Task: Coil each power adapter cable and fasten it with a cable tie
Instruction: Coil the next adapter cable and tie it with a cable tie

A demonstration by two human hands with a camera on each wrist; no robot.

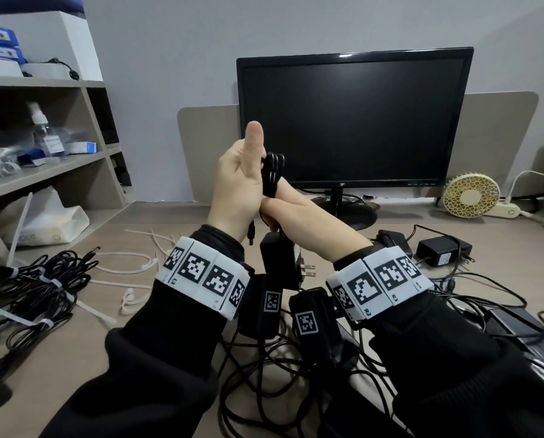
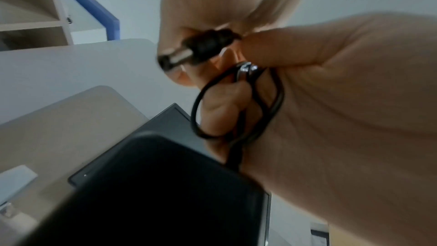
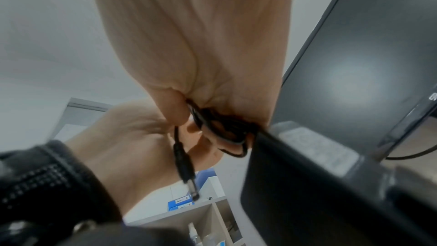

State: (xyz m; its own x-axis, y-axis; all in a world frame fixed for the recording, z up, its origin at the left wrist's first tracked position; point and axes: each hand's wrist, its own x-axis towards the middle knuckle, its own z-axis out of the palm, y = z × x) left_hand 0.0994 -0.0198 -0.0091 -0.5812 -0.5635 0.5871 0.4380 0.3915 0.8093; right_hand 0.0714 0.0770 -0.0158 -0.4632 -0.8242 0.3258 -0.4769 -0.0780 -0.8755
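In the head view both hands are raised in front of the monitor. My left hand (image 1: 237, 188) holds a black coiled cable (image 1: 272, 170) with its thumb pointing straight up. My right hand (image 1: 296, 213) grips the lower part of the coil from the right. The black adapter brick (image 1: 280, 260) hangs below the hands with its prongs to the right. The barrel plug (image 1: 251, 238) dangles under my left palm. In the left wrist view the cable loops (image 2: 236, 104) and the plug (image 2: 187, 51) sit between the fingers. The right wrist view shows the plug (image 3: 187, 171) hanging free.
White cable ties (image 1: 128, 267) lie on the desk (image 1: 84, 346) at the left centre. Tied cable bundles (image 1: 34, 279) sit at the left edge. Loose adapters (image 1: 444, 249) and tangled cables cover the right and the near middle. A monitor (image 1: 352, 121), a small fan (image 1: 471, 192) and shelves (image 1: 43, 121) stand behind.
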